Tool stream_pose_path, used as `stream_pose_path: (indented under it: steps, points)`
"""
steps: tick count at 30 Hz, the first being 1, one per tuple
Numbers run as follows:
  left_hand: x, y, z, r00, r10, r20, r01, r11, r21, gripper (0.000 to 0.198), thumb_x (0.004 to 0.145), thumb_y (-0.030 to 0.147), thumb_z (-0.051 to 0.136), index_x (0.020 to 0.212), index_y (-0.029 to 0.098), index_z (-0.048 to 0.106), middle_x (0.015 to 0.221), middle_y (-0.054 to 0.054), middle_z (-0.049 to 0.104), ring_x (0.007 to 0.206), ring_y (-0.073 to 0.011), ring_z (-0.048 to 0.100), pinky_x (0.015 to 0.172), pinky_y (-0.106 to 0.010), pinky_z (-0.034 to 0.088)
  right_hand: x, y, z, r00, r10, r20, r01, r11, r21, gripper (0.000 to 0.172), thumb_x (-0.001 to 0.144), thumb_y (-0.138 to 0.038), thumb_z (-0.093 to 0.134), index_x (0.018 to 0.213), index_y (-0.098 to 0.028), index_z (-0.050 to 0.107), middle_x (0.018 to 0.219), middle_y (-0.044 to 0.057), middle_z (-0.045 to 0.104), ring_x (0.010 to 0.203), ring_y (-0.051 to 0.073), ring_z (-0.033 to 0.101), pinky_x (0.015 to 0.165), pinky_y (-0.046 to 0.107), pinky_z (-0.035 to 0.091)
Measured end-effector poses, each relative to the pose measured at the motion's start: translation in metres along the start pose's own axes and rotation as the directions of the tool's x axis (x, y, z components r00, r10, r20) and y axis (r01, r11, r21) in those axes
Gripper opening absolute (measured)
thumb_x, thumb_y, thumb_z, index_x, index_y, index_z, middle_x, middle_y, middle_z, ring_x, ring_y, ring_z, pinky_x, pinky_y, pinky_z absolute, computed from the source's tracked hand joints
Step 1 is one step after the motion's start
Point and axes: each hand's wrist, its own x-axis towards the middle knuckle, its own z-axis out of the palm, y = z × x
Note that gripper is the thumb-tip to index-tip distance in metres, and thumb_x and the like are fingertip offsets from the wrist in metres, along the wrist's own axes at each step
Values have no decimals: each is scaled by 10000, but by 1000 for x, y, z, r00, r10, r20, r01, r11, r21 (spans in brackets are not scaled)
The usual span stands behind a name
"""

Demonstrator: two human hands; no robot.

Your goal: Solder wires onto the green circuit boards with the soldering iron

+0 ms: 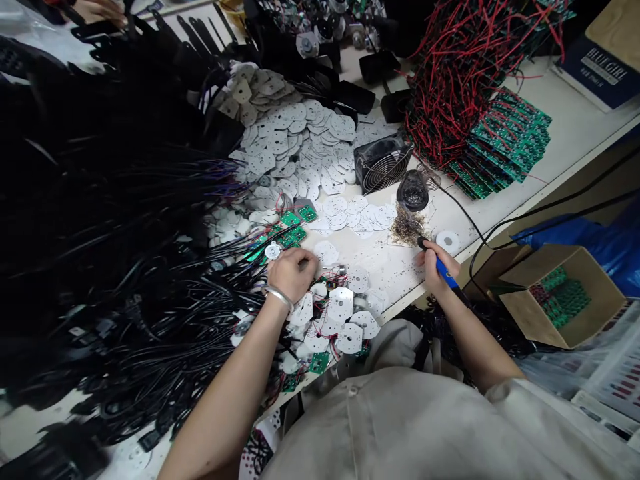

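My right hand is wrapped round a soldering iron with a blue handle. Its front end points at a pad covered in brown solder residue, beside a dark round holder. On the left, my left hand has its fingers curled closed; whatever is in them is hidden. Close to its knuckles lie a small white round part and green circuit boards. White perforated plates with red wires lie just right of my left wrist.
A small black fan stands behind the work spot, next to a heap of white plates. Black cables cover the left side. Red-wired circuit boards are piled back right. An open carton sits below the table edge.
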Motion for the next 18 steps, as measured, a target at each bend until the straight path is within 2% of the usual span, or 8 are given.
stream_pose_path:
  steps: [3, 5, 7, 9, 11, 13, 16, 18]
  points:
    - [-2, 5, -1, 1000, -7, 5, 7, 1000, -3, 207, 863, 300, 530, 799, 218, 709, 980, -44, 744, 996, -238, 667, 897, -357, 471, 1, -17, 6, 992, 117, 40, -121, 982, 145, 335, 970, -450, 520, 1056, -187, 708, 688, 13, 713, 517, 152, 655, 593, 311, 577]
    - [-3, 8, -2, 1000, -15, 17, 15, 1000, 10, 192, 859, 288, 544, 795, 214, 709, 996, -44, 743, 1011, -245, 665, 899, -371, 468, 2, -31, 18, 976, 185, 110, -210, 935, 285, 344, 954, -487, 537, 1027, -195, 704, 649, -5, 693, 467, 139, 628, 516, 286, 546]
    - [-3, 10, -2, 999, -29, 33, 29, 999, 24, 174, 853, 277, 559, 791, 212, 708, 1009, -42, 742, 1021, -253, 663, 896, -385, 464, 3, -45, 37, 940, 238, 243, -324, 846, 423, 348, 930, -514, 562, 971, -199, 705, 590, -22, 662, 413, 125, 589, 446, 259, 499]
    - [-4, 11, -3, 998, -41, 45, 40, 999, 33, 163, 849, 263, 566, 783, 210, 706, 1014, -43, 742, 1028, -255, 661, 892, -392, 460, 3, -58, 57, 884, 253, 393, -437, 746, 502, 356, 904, -533, 588, 919, -197, 706, 538, -33, 635, 376, 114, 556, 404, 239, 462]
    - [-4, 12, -3, 997, -52, 50, 51, 998, 38, 160, 849, 251, 567, 778, 208, 704, 1024, -46, 743, 1041, -258, 659, 898, -396, 455, 1, -68, 73, 825, 242, 511, -517, 690, 507, 371, 878, -552, 612, 890, -194, 707, 517, -37, 622, 360, 104, 536, 391, 228, 447]
    - [-5, 13, -4, 997, -63, 55, 60, 997, 40, 163, 854, 249, 562, 784, 206, 703, 1034, -47, 743, 1059, -264, 656, 908, -403, 449, -2, -73, 84, 776, 248, 580, -571, 668, 478, 389, 857, -573, 625, 876, -192, 705, 513, -39, 616, 355, 95, 523, 379, 217, 431]
    - [-5, 15, -4, 996, -72, 56, 70, 997, 39, 173, 859, 249, 549, 796, 203, 704, 1035, -50, 743, 1074, -270, 653, 907, -407, 449, -9, -73, 90, 718, 298, 629, -639, 640, 426, 397, 840, -578, 630, 862, -188, 701, 500, -46, 600, 342, 83, 501, 350, 194, 384]
    - [-5, 15, -4, 996, -76, 54, 74, 996, 41, 174, 855, 249, 547, 795, 201, 703, 1027, -55, 741, 1071, -271, 653, 898, -405, 454, -12, -70, 92, 697, 331, 636, -666, 628, 403, 386, 839, -564, 628, 861, -185, 703, 489, -50, 590, 335, 77, 489, 338, 183, 361]
